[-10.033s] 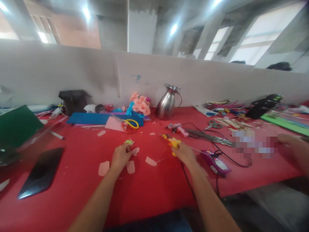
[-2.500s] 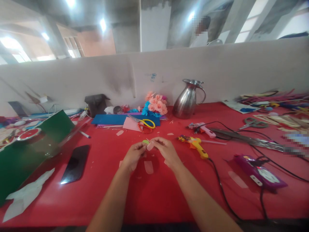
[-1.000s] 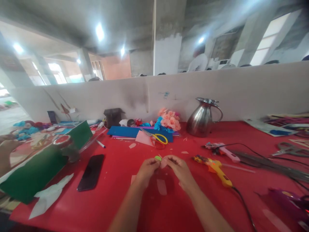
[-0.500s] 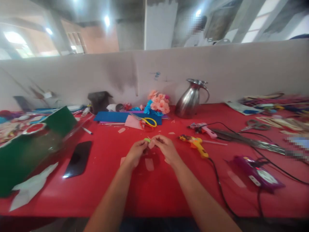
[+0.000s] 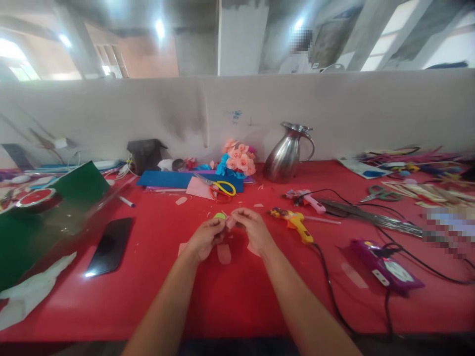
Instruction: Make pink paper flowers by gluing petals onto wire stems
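Both hands meet over the middle of the red table, their fingertips almost touching. My right hand (image 5: 253, 228) pinches a small pink paper piece (image 5: 230, 222). The fingers of my left hand (image 5: 206, 238) are closed at the same piece's left edge, partly hiding it. Just beyond the left fingertips shows a light green round thing (image 5: 219, 216); whether it is held or lies on the table I cannot tell. Below the hands lies a cut pink paper petal (image 5: 224, 254), with further pink pieces beside each wrist.
Yellow-handled scissors (image 5: 224, 188) rest on pink paper ahead, near paper flowers (image 5: 239, 159) and a steel jug (image 5: 285, 157). To the right are a yellow glue gun (image 5: 302, 230), a pink glue gun (image 5: 311, 200), cords and a purple power strip (image 5: 389, 269). A phone (image 5: 110, 244) lies left.
The view has shifted slightly, so things on the table appear further left. Both hands stay together at the pink paper piece, with only slight finger movement.
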A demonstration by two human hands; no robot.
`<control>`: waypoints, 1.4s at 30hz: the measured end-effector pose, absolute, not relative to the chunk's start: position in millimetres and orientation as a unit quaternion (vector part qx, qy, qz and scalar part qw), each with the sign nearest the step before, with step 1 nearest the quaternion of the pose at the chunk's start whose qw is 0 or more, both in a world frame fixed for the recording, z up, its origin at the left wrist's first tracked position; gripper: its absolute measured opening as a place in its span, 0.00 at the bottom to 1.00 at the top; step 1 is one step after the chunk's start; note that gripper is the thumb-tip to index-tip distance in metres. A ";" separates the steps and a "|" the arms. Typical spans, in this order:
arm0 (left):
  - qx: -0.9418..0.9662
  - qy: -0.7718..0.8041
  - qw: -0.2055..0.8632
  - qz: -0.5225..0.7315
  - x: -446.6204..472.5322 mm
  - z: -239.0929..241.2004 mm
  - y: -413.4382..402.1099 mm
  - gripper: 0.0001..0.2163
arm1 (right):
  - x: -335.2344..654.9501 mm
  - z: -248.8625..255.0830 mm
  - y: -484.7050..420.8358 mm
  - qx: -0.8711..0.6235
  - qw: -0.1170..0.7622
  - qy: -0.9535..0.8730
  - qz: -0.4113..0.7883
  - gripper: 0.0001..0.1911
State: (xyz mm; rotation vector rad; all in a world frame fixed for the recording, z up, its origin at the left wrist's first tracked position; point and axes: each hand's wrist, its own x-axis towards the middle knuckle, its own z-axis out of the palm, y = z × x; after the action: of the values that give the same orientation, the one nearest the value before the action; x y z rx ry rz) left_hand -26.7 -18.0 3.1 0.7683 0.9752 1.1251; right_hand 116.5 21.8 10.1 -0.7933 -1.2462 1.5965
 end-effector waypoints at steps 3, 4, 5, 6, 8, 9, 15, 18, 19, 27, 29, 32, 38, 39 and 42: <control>0.344 0.446 0.652 0.507 -26.8 5.3 -18.7 0.13 | 115.2 10.5 20.8 -0.331 0.466 -0.504 0.648 0.08; 0.345 0.452 0.645 0.510 -26.6 6.0 -18.6 0.14 | 114.9 10.8 20.5 -0.332 0.467 -0.502 0.648 0.07; 0.347 0.458 0.637 0.514 -26.4 6.4 -18.3 0.14 | 114.7 11.0 20.3 -0.333 0.469 -0.499 0.649 0.07; 0.354 0.464 0.626 0.518 -26.2 6.4 -17.7 0.14 | 114.5 11.2 20.2 -0.333 0.470 -0.496 0.650 0.06; 0.370 0.477 0.601 0.524 -26.1 5.4 -16.4 0.14 | 114.0 11.2 20.3 -0.333 0.470 -0.490 0.654 0.06; 0.379 0.481 0.590 0.526 -26.2 4.6 -15.7 0.13 | 113.7 11.0 20.4 -0.333 0.471 -0.486 0.656 0.06; 0.415 0.502 0.548 0.524 -27.7 3.7 -16.2 0.10 | 110.6 10.1 19.7 -0.346 0.475 -0.497 0.639 0.09; 0.445 0.509 0.520 0.522 -27.7 5.3 -16.7 0.08 | 109.6 9.5 19.0 -0.366 0.475 -0.506 0.621 0.11; 0.460 0.502 0.513 0.523 -27.2 5.6 -16.6 0.08 | 109.8 9.1 19.2 -0.365 0.476 -0.501 0.624 0.12; 0.423 0.418 0.583 0.554 -23.1 6.4 -17.3 0.10 | 116.3 4.2 25.0 -0.315 0.446 -0.421 0.724 0.11; 0.419 0.430 0.572 0.559 -25.8 5.4 -17.4 0.11 | 115.7 3.4 24.9 -0.316 0.445 -0.440 0.713 0.10; 0.425 0.465 0.548 0.550 -29.2 2.2 -16.0 0.11 | 114.4 3.7 23.5 -0.342 0.442 -0.472 0.682 0.11; 0.444 0.509 0.509 0.534 -27.2 0.7 -14.5 0.10 | 113.4 8.6 20.3 -0.378 0.438 -0.517 0.631 0.14; 0.448 0.511 0.507 0.530 -26.4 1.5 -14.8 0.09 | 112.8 9.0 20.2 -0.388 0.438 -0.517 0.624 0.14; 0.461 0.526 0.492 0.519 -24.7 3.2 -15.5 0.08 | 110.4 8.8 20.8 -0.413 0.442 -0.525 0.599 0.14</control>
State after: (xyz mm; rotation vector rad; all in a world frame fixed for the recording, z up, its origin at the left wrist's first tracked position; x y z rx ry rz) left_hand -24.7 -15.5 3.2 1.1190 1.2759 1.2584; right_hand 110.4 20.8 8.8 -1.0242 -1.3020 1.4871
